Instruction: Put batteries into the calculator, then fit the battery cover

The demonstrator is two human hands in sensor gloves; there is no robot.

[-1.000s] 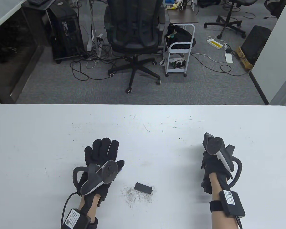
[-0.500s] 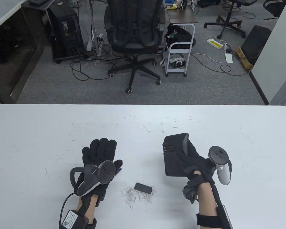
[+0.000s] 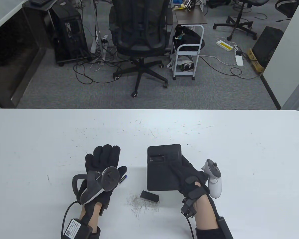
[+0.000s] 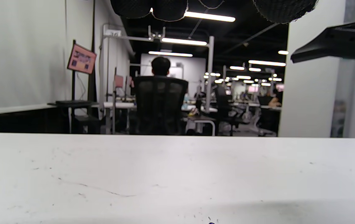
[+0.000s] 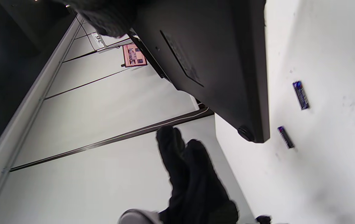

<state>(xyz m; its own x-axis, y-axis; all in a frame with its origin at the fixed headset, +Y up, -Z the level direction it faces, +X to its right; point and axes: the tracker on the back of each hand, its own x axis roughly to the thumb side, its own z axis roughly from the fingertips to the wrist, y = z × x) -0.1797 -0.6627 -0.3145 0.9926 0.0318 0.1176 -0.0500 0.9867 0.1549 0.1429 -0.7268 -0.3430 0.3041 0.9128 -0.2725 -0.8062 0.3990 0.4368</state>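
Note:
My right hand (image 3: 183, 171) grips the black calculator (image 3: 162, 174) by its right side and holds it back side up at the table's middle, the open battery bay (image 3: 157, 158) near its far end. In the right wrist view the calculator (image 5: 211, 62) hangs tilted just above the table. The black battery cover (image 3: 149, 196) lies on the table just in front of it. Two blue batteries (image 5: 301, 95) (image 5: 285, 137) lie on the table to the calculator's left; one battery (image 3: 123, 178) shows beside my left thumb. My left hand (image 3: 103, 159) is open, palm down, fingers stretched out, holding nothing.
The white table (image 3: 239, 149) carries scratch marks and a patch of dark scuffs (image 3: 139, 205) beside the cover. An office chair (image 3: 139, 37) and a small cart (image 3: 186, 54) stand beyond the far edge.
My right hand has turned over and carried the calculator left to the table's middle, back face now up. My left hand drew back slightly, and a battery now shows by its thumb.

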